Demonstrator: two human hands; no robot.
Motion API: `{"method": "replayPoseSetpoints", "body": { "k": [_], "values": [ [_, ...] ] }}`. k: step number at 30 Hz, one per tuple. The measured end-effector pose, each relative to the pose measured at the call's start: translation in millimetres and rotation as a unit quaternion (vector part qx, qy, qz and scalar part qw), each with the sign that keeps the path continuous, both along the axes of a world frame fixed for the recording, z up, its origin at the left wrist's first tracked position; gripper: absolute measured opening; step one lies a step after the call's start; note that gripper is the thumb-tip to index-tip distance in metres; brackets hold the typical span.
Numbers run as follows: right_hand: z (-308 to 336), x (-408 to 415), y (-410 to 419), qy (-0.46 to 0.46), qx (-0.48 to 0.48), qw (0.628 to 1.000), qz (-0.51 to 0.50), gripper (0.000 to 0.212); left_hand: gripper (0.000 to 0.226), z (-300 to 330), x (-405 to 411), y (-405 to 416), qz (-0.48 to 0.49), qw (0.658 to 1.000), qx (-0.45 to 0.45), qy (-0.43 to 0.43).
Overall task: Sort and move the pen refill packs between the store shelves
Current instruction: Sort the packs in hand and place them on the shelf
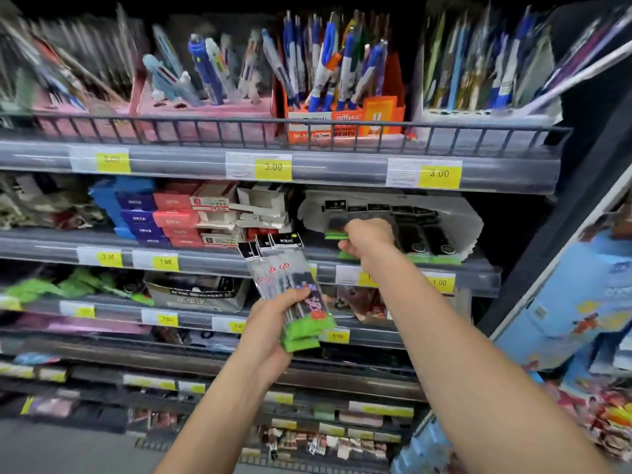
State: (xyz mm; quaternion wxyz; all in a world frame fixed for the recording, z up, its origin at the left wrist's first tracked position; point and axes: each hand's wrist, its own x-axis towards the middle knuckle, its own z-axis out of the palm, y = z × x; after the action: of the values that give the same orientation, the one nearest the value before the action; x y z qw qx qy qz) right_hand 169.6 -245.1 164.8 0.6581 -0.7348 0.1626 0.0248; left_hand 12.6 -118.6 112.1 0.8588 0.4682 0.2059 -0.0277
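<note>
Grey metal shelves [513,172] fill the view, tier on tier, each with yellow price tags [273,166] along the front rail. On the second tier, at the right, a white display box [468,220] lies tipped toward the aisle with refill packs [427,230] fanned in it: about five black header cards show in a row, though blur makes the count unsure. Their long axes run from the back of the shelf out toward the person, green ends forward.

The right hand [367,239] is inside that box, fingers curled round a pack at its green end; how many it grips I cannot tell, as the hand covers them. The box lies straight ahead of this hand, so it is much the nearer to the stock.

Lower and to the left, clear of the shelf edge, the left hand [273,325] holds a bunch of packs [290,289] upright and slightly tilted, black headers up, green ends down by the palm. Three or four headers are visible. Thumb and fingers wrap the lower half firmly.

The bunch sits down-left of the right hand, so anything drawn from the box would, I judge, travel that way to join it.
</note>
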Motion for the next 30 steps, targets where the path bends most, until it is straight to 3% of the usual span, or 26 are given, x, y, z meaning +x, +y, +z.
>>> {"method": "replayPoseSetpoints", "body": {
  "k": [5, 14, 18, 22, 26, 30],
  "values": [
    [-3.0, -4.9, 5.7, -0.029, -0.195, 0.980, 0.020, 0.020, 0.047, 4.1, 2.6, 5.9, -0.025, 1.000, -0.008, -0.015],
    [2.5, -14.2, 8.8, -0.100, -0.486, 0.861, 0.114, 0.026, 0.049, 5.8, 7.1, 3.5, -0.052, 0.998, -0.015, -0.033],
    [0.4, -19.1, 8.7, -0.157, -0.537, 0.820, 0.124, 0.015, 0.044, 8.1, 6.6, 3.9, -0.060, 0.997, -0.026, -0.037],
    [-10.2, -26.5, 4.7, -0.215, -0.564, 0.777, 0.178, 0.029, 0.047, 9.7, 5.5, 7.7, -0.065, 0.997, -0.029, -0.036],
    [-14.3, -30.5, -0.4, -0.208, -0.561, 0.780, 0.185, 0.031, 0.056, 12.7, 3.9, 9.2, -0.069, 0.997, -0.025, -0.037],
    [-7.0, -59.3, -11.2, -0.266, -0.397, 0.869, 0.133, 0.030, 0.055, 17.7, 4.1, 8.1, -0.087, 0.995, -0.035, -0.028]
  ]
}}
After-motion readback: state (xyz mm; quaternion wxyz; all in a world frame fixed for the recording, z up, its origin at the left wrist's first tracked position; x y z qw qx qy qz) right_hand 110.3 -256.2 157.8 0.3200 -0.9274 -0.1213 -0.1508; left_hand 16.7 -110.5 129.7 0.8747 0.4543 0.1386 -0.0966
